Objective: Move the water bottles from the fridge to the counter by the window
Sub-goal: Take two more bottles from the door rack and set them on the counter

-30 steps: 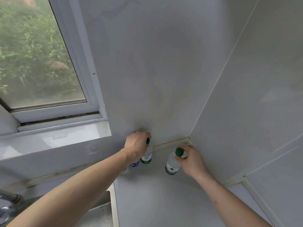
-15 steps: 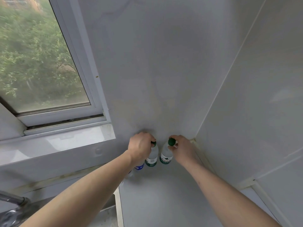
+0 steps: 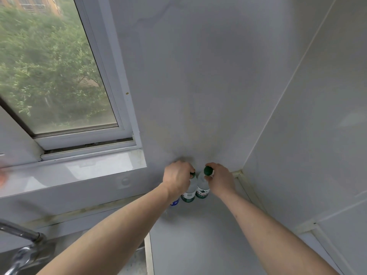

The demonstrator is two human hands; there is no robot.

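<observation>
Step in hand: setting the bottles down; both hands are at the back wall, in the lower middle of the frame, each on a bottle that stands on the table (image 3: 198, 235).
Left hand: the left hand (image 3: 177, 179) curls over the top of the left green-capped bottle (image 3: 189, 192); its grip closes round the neck, and only a sliver of the cap shows past the knuckles.
Right hand: the right hand (image 3: 221, 179) pinches the right green-capped bottle (image 3: 202, 187) just under its green cap (image 3: 208, 171), thumb below and fingers behind.
Where the bottles are: the two green-labelled bottles stand upright, touching or very nearly so, close to the wall and just left of the corner where the walls meet.
Third bottle: a blue-labelled bottle (image 3: 174, 203) peeks out under the left wrist, just left of the other two; most of it is hidden.
Surroundings: the window (image 3: 55, 76) fills the upper left, its sill (image 3: 79, 169) runs below it, and a tap (image 3: 21, 235) sits over the sink (image 3: 135, 261) in the lower left.
Progress: judging by the three bottles by the window, this load looks delivered; the fridge is out of view, so whether more remain cannot be told.
Next move calls for: loosening both grips gently and lifting the hands straight up and back, so that no sleeve or wrist knocks the tightly packed, top-heavy bottles.
</observation>
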